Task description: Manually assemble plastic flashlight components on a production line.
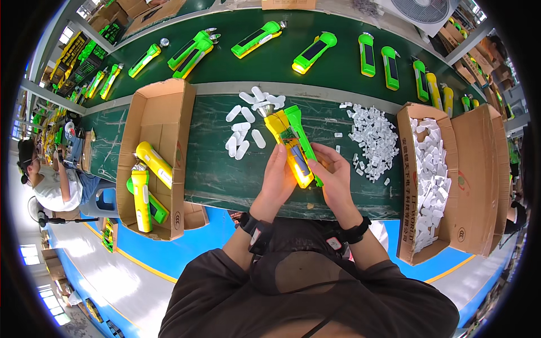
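Note:
An opened flashlight is between my hands above the bench. My left hand (274,176) is closed around its yellow half-shell (305,178), in which a green circuit board and a blue-grey battery (298,159) show. Closed on the green half-shell (301,133), my right hand (336,176) keeps it tilted beside the yellow half, partly apart from it. The silvery lamp head (265,109) sits at the far end of the yellow half. Several white oblong plates (248,114) lie just beyond my left hand. Small white clear-looking pieces (375,143) are heaped to the right of my right hand.
A cardboard box (181,152) with flashlights stands at left. At right, another box (407,186) holds white pieces. Beyond the green bench (225,183), green-and-yellow flashlights (315,52) lie along a dark green belt (225,67). A person (51,180) sits far left.

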Motion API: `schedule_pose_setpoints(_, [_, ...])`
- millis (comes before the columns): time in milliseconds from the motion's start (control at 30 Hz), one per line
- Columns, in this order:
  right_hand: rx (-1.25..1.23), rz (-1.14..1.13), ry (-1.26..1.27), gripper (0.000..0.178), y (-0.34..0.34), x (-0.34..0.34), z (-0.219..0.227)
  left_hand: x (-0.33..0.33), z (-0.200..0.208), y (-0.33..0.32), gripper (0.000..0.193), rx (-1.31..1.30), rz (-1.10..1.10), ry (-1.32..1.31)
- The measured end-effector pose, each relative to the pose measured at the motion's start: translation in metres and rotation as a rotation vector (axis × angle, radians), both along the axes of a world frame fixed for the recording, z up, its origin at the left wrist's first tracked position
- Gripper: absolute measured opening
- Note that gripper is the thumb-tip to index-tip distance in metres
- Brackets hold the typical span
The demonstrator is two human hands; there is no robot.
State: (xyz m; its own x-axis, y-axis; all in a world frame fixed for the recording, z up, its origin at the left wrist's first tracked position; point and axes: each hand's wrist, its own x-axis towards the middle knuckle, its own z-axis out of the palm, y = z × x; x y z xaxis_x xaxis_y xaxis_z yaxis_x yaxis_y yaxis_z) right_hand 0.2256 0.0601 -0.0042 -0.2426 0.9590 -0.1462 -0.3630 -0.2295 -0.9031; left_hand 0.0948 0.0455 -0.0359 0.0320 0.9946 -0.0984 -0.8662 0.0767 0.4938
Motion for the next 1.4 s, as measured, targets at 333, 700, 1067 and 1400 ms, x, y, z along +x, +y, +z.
schedule_pose_setpoints(333, [0.051,0.093,-0.097,0.039,0.006,0.002,-0.004,-0.004,-0.001,-0.004,0.048,-0.063,0.002,-0.053])
schedule_pose_setpoints(700, [0.092,0.046,-0.096,0.039,-0.005,-0.009,-0.006,-0.006,0.001,-0.008,0.046,-0.072,0.112,0.056])
schedule_pose_setpoints(1067, [0.120,0.127,-0.069,0.039,-0.007,-0.021,-0.011,-0.014,0.008,-0.015,0.047,-0.074,0.182,0.065])
schedule_pose_setpoints(1400, [0.380,0.272,-0.431,0.019,0.017,-0.054,-0.005,-0.061,0.018,-0.045,0.044,-0.078,0.340,0.395])
